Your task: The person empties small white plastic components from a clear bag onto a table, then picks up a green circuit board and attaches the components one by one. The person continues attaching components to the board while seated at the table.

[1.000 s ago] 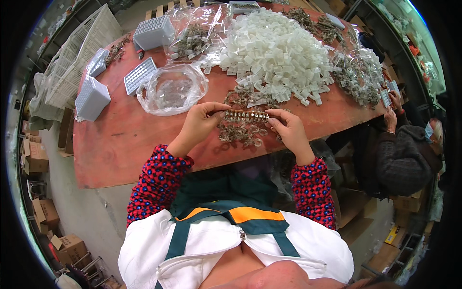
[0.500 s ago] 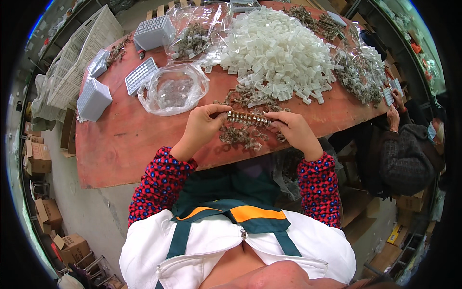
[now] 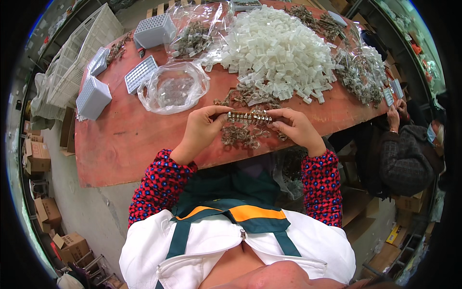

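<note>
Between my two hands I hold a narrow brownish strip [image 3: 249, 116] with a row of shiny metal pieces along it. My left hand [image 3: 204, 126] pinches its left end between thumb and fingers. At the other end, my right hand [image 3: 297, 126] grips with thumb and forefinger. The strip is level, just above the table. Under and behind it lie loose heaps of small brownish metal-and-clear parts [image 3: 240, 136]. Beyond these rises a large pile of small translucent white plastic pieces [image 3: 279, 53].
An open clear plastic bag [image 3: 195, 102] of clear pieces sits left of the pile. Grey-white trays with holes [image 3: 94, 98] stand on the red table [image 3: 120, 154]. Another person [image 3: 409, 154] works at the right edge. White crates [image 3: 79, 60] are at far left.
The strip has turned from slightly tilted to nearly level, its right end raised with my right hand. At the right, the other person's hands have shifted a little.
</note>
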A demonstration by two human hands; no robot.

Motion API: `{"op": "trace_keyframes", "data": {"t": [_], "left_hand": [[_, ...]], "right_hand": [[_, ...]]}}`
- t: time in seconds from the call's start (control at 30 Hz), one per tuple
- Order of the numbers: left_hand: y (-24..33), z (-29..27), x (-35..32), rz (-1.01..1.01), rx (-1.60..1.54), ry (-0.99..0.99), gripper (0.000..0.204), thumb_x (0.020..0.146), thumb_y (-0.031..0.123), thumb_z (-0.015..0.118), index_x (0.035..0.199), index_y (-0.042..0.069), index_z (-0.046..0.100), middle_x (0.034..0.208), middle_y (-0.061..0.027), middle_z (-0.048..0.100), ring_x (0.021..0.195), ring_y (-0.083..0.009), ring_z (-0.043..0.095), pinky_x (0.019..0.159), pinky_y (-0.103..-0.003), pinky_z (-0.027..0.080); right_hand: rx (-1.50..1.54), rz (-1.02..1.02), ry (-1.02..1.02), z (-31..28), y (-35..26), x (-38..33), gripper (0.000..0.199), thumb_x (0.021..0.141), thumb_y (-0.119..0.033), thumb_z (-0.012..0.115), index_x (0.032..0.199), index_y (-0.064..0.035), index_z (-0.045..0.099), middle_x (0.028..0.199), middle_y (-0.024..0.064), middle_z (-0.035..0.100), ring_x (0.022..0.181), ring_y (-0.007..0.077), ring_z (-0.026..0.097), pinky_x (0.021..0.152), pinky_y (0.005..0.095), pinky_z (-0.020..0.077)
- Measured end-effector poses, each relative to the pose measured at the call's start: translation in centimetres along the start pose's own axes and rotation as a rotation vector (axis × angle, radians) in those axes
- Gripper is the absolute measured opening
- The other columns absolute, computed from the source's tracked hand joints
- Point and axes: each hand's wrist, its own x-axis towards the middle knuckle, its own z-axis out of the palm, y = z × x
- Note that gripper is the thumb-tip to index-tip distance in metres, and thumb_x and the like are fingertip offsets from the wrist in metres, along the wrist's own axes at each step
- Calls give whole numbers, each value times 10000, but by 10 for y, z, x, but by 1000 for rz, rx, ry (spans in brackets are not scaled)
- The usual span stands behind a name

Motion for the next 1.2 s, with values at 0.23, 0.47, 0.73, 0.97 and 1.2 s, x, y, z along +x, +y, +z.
{"op": "trace_keyframes", "data": {"t": [0.23,0.47,0.73,0.97,1.2], "left_hand": [[-8,0,4,-23,-85,-41,209,938,-17,654,1134,-46,720,974,-54,747,816,-76,677,691,-214,539],[-11,10,5,-2,163,146,205,926,31,686,1115,-31,737,896,-53,738,743,-37,608,646,-214,491],[-5,2,8,121,274,196,210,887,100,705,1082,50,765,900,-122,725,758,-189,674,701,-295,530],[10,3,19,-141,122,-143,251,886,46,707,1130,-4,742,907,-91,756,814,-81,660,735,-247,529],[3,15,15,25,267,13,203,908,55,692,1087,-17,753,829,-67,749,709,-71,645,648,-241,522]], "right_hand": [[67,91,128,5,18,4,229,936,-31,665,1146,53,695,934,73,725,835,124,714,728,249,570],[-5,71,204,18,20,3,211,935,-22,658,1130,52,694,951,84,725,833,133,716,715,244,572],[191,84,220,10,21,-1,201,956,-21,633,1139,40,691,959,66,720,812,112,698,706,232,561],[169,39,216,7,25,0,186,954,-39,640,1120,23,697,924,49,717,818,98,687,699,230,543],[34,-2,278,17,25,-3,205,900,-101,692,1068,12,722,861,19,714,764,63,642,667,232,504]]}}
